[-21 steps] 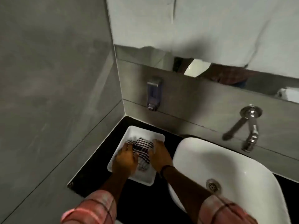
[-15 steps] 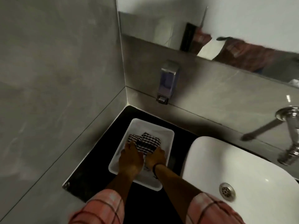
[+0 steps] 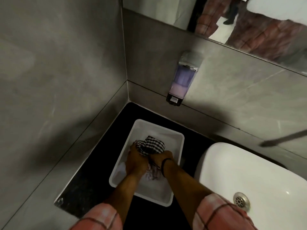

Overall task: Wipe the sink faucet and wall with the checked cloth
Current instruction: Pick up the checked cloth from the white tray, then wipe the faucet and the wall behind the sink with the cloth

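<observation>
A black-and-white checked cloth [image 3: 152, 145] lies bunched in a white rectangular tub [image 3: 172, 138] on the black counter. Both my hands are closed on the cloth inside the tub: my left hand [image 3: 135, 161] grips its left part, and my right hand [image 3: 160, 159], with a dark band at the wrist, grips its right part. Part of the cloth hangs down between my wrists. The white sink basin [image 3: 245, 173] sits to the right, its drain [image 3: 241, 200] near the frame's lower right. The faucet is out of frame; only its shadow [image 3: 282, 139] falls across the grey wall [image 3: 232, 103].
A soap dispenser [image 3: 181, 80] with purple liquid hangs on the back wall above the tub. A mirror [image 3: 249, 22] runs along the top right. A grey side wall [image 3: 58, 72] closes in the left. The black counter [image 3: 93, 178] surrounds the tub.
The view has swung left and down, so the faucet has left the frame. My hands have drawn closer together and bunched the cloth higher in the tub.
</observation>
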Available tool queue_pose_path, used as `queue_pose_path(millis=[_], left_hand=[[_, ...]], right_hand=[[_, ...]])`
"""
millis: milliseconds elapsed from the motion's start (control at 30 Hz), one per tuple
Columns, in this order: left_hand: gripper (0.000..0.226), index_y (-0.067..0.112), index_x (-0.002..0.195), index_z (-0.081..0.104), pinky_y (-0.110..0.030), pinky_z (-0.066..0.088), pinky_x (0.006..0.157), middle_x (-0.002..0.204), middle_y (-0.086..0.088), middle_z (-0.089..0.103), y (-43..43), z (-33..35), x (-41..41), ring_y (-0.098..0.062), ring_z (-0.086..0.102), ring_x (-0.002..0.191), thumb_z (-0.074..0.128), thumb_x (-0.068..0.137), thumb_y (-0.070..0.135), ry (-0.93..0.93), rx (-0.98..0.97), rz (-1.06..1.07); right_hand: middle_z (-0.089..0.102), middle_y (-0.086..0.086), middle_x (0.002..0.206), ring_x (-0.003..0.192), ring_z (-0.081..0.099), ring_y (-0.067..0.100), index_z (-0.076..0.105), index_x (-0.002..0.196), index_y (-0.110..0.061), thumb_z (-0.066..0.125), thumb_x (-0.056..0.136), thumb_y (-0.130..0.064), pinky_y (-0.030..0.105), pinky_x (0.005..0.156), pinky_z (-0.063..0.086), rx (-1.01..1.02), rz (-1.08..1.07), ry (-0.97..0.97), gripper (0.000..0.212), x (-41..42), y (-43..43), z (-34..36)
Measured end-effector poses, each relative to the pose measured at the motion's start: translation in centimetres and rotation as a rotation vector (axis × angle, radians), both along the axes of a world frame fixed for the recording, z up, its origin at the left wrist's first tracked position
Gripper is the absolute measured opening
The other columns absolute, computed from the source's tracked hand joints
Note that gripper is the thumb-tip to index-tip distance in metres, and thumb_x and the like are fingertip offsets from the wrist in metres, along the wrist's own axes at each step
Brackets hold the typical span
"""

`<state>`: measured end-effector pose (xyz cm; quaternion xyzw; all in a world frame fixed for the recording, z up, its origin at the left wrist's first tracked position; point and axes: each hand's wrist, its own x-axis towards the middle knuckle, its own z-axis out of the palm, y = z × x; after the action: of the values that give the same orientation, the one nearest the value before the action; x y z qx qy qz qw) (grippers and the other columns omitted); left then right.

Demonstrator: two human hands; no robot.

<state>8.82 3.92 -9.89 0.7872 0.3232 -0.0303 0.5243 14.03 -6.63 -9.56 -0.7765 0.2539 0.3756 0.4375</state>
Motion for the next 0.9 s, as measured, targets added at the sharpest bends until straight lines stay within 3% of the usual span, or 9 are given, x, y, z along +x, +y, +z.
queue_pose_path(millis=[167,267,333,467,533,633,700,800,900], left_hand=[[0.044,0.017,0.127,0.059,-0.047,0.058,0.093,0.121,-0.009,0.069,1.6,1.0,-0.9,-0.024,0.067,0.107,0.073,0.087,0.007,-0.083,-0.269,-0.019],[0.046,0.033,0.128,0.053,-0.039,0.058,0.085,0.121,0.000,0.063,0.1,1.6,-1.8,-0.021,0.065,0.105,0.073,0.089,0.019,-0.046,-0.073,-0.121],[0.051,0.039,0.133,0.048,-0.034,0.052,0.093,0.132,0.008,0.056,-2.4,2.2,-2.4,-0.016,0.059,0.113,0.070,0.089,0.022,-0.103,0.120,-0.215],[0.051,0.039,0.145,0.036,-0.038,0.042,0.110,0.153,0.008,0.043,-10.3,3.7,-1.6,-0.017,0.047,0.134,0.046,0.095,0.046,-0.205,0.275,-0.456],[0.069,0.033,0.154,0.027,-0.039,0.033,0.116,0.163,0.002,0.031,-14.5,4.2,-0.6,-0.020,0.034,0.146,0.030,0.090,0.060,-0.246,0.352,-0.634],[0.091,0.030,0.155,-0.015,-0.043,0.010,0.125,0.166,0.004,-0.017,-19.2,3.7,0.0,-0.019,-0.008,0.155,0.019,0.086,0.079,-0.196,0.496,-0.843],[0.099,0.025,0.149,-0.026,-0.045,0.003,0.126,0.161,0.002,-0.032,-21.3,3.2,-0.1,-0.021,-0.019,0.153,0.013,0.081,0.085,-0.155,0.541,-0.819],[0.103,0.021,0.155,-0.011,-0.048,0.008,0.125,0.165,-0.002,-0.021,-22.4,3.0,-0.4,-0.024,-0.012,0.154,0.010,0.078,0.086,-0.202,0.542,-0.730],[0.103,0.021,0.158,-0.001,-0.050,0.013,0.125,0.168,0.000,-0.010,-22.0,2.6,-0.1,-0.021,-0.007,0.155,0.010,0.079,0.085,-0.230,0.515,-0.728]], right_hand=[[0.075,0.014,0.099,0.086,0.070,0.028,0.074,0.107,-0.002,0.066,0.076,-0.009,0.034,0.077,0.057,0.243,0.025,-0.096,0.033,-0.3,-1.9,3.1],[0.080,0.002,0.105,0.097,0.076,0.022,0.078,0.109,-0.022,0.068,0.066,-0.008,0.033,0.079,0.060,0.453,-0.122,-0.207,0.046,-2.0,-5.5,7.0],[0.079,-0.001,0.111,0.103,0.076,0.019,0.076,0.112,-0.029,0.072,0.067,-0.010,0.034,0.083,0.062,0.490,-0.204,-0.276,0.049,-3.7,-9.1,10.3],[0.075,0.016,0.118,0.113,0.070,0.035,0.068,0.125,-0.005,0.059,0.083,0.016,0.052,0.102,0.053,0.453,-0.349,-0.356,0.047,-7.0,-18.3,16.6],[0.078,0.017,0.109,0.105,0.075,0.031,0.073,0.113,-0.003,0.059,0.080,0.018,0.043,0.089,0.059,0.457,-0.439,-0.439,0.042,-8.8,-22.9,21.3],[0.081,0.014,0.083,0.067,0.078,0.011,0.076,0.088,-0.004,0.064,0.079,0.013,0.021,0.057,0.059,0.299,-0.542,-0.613,0.023,-11.2,-29.6,28.5],[0.081,0.016,0.090,0.071,0.079,0.015,0.078,0.095,-0.002,0.070,0.076,0.000,0.026,0.068,0.061,0.245,-0.606,-0.755,0.021,-12.4,-33.3,32.3],[0.082,-0.001,0.099,0.089,0.079,0.015,0.079,0.108,-0.026,0.068,0.084,-0.019,0.025,0.069,0.062,0.142,-0.655,-1.000,0.027,-12.0,-36.5,36.7],[0.081,-0.004,0.096,0.093,0.077,0.015,0.079,0.099,-0.025,0.065,0.086,-0.026,0.030,0.078,0.059,-0.074,-0.748,-1.169,0.018,-7.4,-38.5,37.3]])
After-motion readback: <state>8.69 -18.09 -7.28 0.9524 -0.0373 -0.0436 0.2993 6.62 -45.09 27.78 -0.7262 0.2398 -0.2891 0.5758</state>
